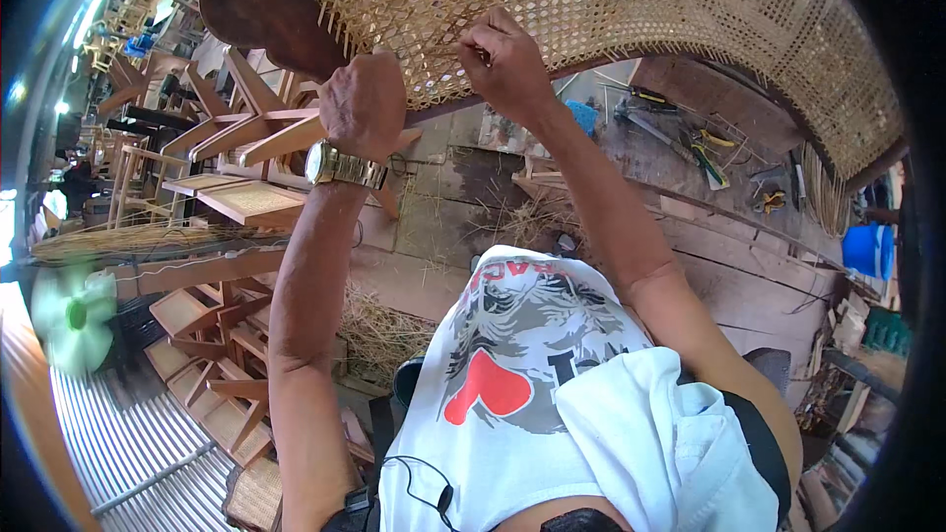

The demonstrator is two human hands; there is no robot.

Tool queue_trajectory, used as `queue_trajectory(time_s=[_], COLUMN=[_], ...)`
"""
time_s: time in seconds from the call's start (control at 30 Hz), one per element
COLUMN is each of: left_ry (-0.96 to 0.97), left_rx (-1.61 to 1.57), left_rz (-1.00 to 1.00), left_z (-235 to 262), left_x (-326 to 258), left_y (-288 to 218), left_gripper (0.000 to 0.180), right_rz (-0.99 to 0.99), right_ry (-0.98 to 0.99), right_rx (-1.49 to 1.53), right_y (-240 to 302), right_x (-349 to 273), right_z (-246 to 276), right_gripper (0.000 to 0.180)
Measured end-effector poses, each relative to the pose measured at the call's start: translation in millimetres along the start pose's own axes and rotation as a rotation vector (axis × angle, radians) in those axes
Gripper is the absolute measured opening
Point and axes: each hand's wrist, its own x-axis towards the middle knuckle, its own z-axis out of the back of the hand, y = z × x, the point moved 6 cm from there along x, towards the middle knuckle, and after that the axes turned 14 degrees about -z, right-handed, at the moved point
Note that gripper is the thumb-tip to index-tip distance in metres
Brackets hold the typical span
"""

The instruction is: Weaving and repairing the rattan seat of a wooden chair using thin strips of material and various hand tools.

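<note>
Resting at the near edge of a woven cane panel (631,0), the person's left hand (365,103) is presenting its knuckles upward, fingers folded under; whether it is gripping a strand cannot be told. The right hand (507,64) is hovering close over the weave or touching it, thumb and fingers bunched together; anything pinched there is too small to make out. The panel is stretching above both hands and curving away to the right of them, while a dark wooden end piece (261,25) is standing beyond the left hand.

Loose cane ends (335,25) are bristling just above the left knuckles, so a careless sweep could be pricking skin. The metal wristwatch (345,166), sitting just below that hand, could be catching a strand and tugging the pattern crooked. Between the hands the weave is looking denser and less even; pulling too hard there could be snapping or kinking dry cane, and hurried threading could be skipping a crossing. Yellow-handled pliers (714,140) are lying well right of the right hand, probably awkward to reach without loosening a hold.
</note>
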Motion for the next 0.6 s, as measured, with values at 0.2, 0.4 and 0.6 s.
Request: queue_trajectory(time_s=[0.2, 0.4, 0.6], left_ry=[-0.146, -0.105, -0.226], left_rx=[-0.273, -0.132, 0.166], left_rz=[0.018, 0.018, -0.298], left_z=[-3.3, -19.6, 27.7], left_x=[-0.5, 0.1, -22.2], left_y=[25.0, 21.6, 75.0], left_gripper=[0.028, 0.039, 0.03], right_rz=[-0.027, -0.066, -0.104], right_ry=[-0.043, -0.198, -0.18], right_rx=[-0.003, -0.285, -0.402], right_y=[18.1, 26.6, 30.7], right_x=[-6.1, -14.6, -19.6], right_z=[-30.8, -38.2, -33.2], right_gripper=[0.011, 0.01, 0.014])
